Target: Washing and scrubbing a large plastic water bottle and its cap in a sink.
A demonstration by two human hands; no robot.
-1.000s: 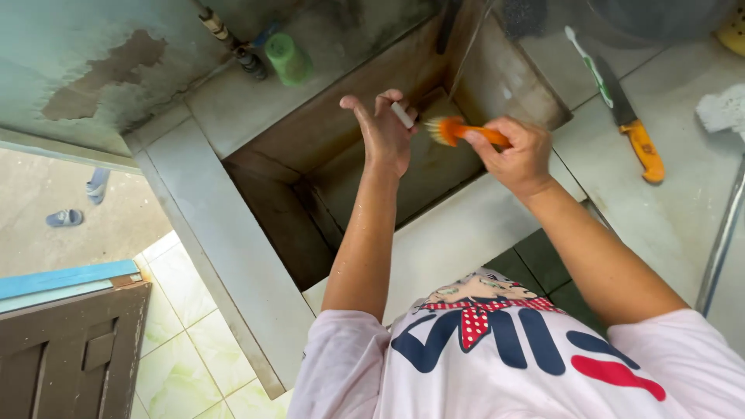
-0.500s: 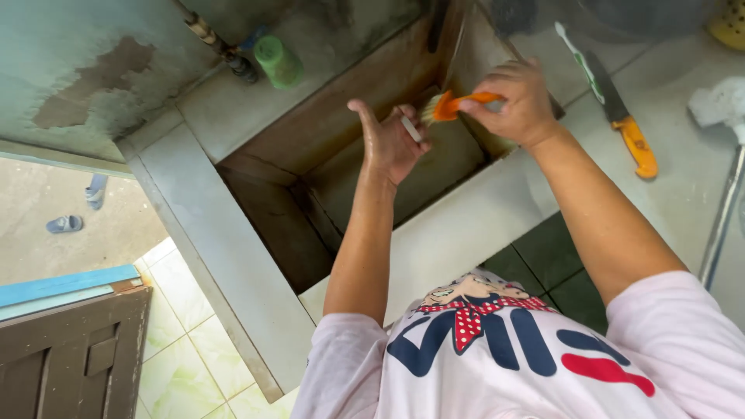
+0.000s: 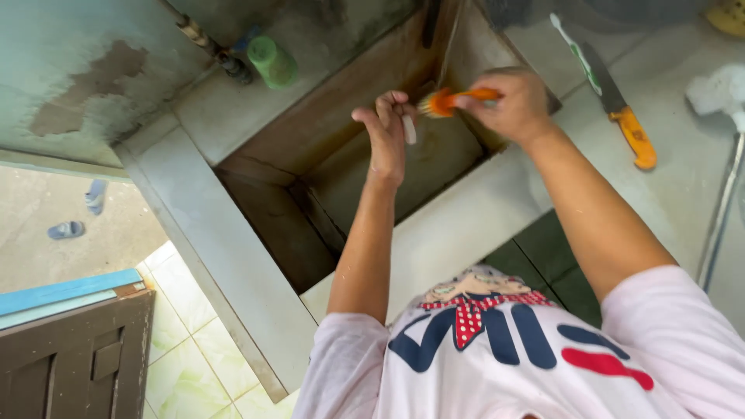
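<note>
Over a deep stained concrete sink (image 3: 326, 140), my left hand (image 3: 386, 132) pinches a small whitish object (image 3: 409, 129) between its fingers. My right hand (image 3: 508, 102) grips an orange-handled brush (image 3: 450, 99), whose bristle end touches the small object at my left fingertips. Both hands hover above the sink basin, near its right wall.
A green cup (image 3: 272, 62) and a pipe with tap (image 3: 209, 43) stand at the sink's far rim. A knife with an orange handle (image 3: 625, 116) and a toothbrush (image 3: 576, 54) lie on the counter to the right. A brown door (image 3: 74, 357) and pale tiled floor (image 3: 186, 326) lie lower left.
My left hand went from open fingers to a pinch on the small object. The right hand brought the brush up and over to the left fingertips.
</note>
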